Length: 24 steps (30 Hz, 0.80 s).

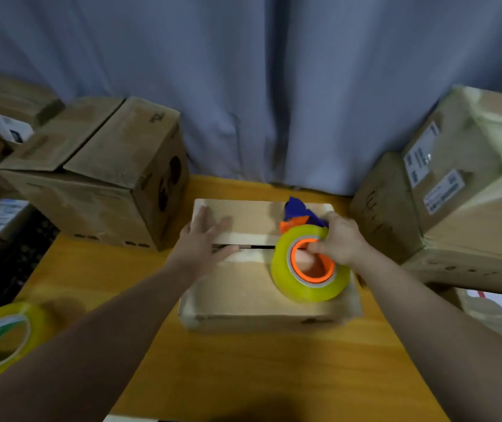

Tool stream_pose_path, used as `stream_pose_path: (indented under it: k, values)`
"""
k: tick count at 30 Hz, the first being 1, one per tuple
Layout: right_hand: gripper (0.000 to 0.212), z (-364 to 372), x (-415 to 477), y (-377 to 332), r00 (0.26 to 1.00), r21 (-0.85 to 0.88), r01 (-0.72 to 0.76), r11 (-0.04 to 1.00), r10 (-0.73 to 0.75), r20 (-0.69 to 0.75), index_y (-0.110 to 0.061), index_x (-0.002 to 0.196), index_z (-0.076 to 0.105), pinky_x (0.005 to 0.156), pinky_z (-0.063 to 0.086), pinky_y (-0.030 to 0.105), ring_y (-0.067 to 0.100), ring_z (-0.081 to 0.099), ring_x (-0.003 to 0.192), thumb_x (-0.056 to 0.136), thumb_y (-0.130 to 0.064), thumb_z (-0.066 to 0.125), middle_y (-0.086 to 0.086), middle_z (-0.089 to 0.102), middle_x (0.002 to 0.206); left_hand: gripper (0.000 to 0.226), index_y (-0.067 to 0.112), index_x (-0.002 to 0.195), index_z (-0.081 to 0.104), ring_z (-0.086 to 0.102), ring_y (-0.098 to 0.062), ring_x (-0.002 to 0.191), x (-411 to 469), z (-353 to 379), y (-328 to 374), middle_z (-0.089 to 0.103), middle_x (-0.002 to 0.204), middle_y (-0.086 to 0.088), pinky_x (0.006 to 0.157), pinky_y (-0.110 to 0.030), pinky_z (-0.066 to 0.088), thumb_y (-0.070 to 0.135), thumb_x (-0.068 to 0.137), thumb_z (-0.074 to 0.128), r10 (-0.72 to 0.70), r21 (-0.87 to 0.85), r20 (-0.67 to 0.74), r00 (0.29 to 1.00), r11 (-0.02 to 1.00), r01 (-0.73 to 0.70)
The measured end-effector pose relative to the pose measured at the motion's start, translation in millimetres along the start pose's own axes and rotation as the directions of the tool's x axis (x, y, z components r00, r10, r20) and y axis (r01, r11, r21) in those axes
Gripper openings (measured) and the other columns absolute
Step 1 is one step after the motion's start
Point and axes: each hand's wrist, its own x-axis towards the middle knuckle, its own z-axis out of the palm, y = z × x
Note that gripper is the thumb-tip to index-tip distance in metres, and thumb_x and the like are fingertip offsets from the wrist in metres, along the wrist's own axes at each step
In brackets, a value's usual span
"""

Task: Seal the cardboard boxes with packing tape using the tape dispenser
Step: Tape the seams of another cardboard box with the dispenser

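A small flat cardboard box (pixel 252 295) lies on the wooden table (pixel 243 360) in front of me, its two top flaps meeting at a dark seam. My left hand (pixel 204 239) rests flat and spread on the left part of the flaps, across the seam. My right hand (pixel 339 239) grips the tape dispenser (pixel 307 263), a yellowish tape roll on an orange core with a blue and orange blade part at its far side. Fingers reach into the core. The dispenser sits over the right end of the seam.
A second tape roll (pixel 0 339) lies at the table's left front. A large closed box (pixel 97 172) stands at the back left, taped and labelled boxes (pixel 462 190) are stacked at the right. A grey curtain (pixel 259 86) hangs behind.
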Motion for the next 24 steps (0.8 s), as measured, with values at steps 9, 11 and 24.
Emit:
stream_pose_path:
  k: [9,11,24]
  values:
    - [0.065,-9.2,56.3,-42.2,0.915,0.528,0.115,0.842,-0.296,0.274,-0.025,0.109,0.058,0.092,0.052,0.041,0.02,0.066,0.099,0.054,-0.033,0.091,0.0,0.069,0.107,0.132,0.016,0.147,-0.023,-0.029,-0.024,0.14,-12.7,-10.0,8.8,-0.03,0.154,-0.002,0.108,-0.057,-0.021,0.097,0.048,0.011,0.191,0.52,0.204,0.96,0.81,-0.271]
    - [0.057,-0.7,70.9,-47.3,0.892,0.623,0.068,0.779,-0.327,0.311,-0.027,0.107,0.059,0.091,0.051,0.039,0.02,0.065,0.097,0.059,-0.029,0.089,0.001,0.068,0.107,0.137,0.013,0.143,-0.03,-0.037,-0.025,0.136,-19.7,-10.7,5.1,-0.042,0.145,-0.003,0.109,-0.053,-0.023,0.098,0.045,0.016,0.206,0.52,0.223,0.953,0.802,-0.295]
    - [0.042,37.2,108.3,-44.8,0.901,0.712,0.076,0.698,-0.354,0.251,-0.022,0.123,0.056,0.064,0.053,0.024,0.007,0.07,0.077,0.085,-0.024,0.072,-0.008,0.073,0.088,0.136,0.011,0.146,-0.024,-0.041,-0.025,0.134,-23.1,5.7,10.3,-0.034,0.152,-0.008,0.108,-0.056,-0.023,0.093,0.059,0.041,0.305,0.518,0.295,0.906,0.745,-0.42]
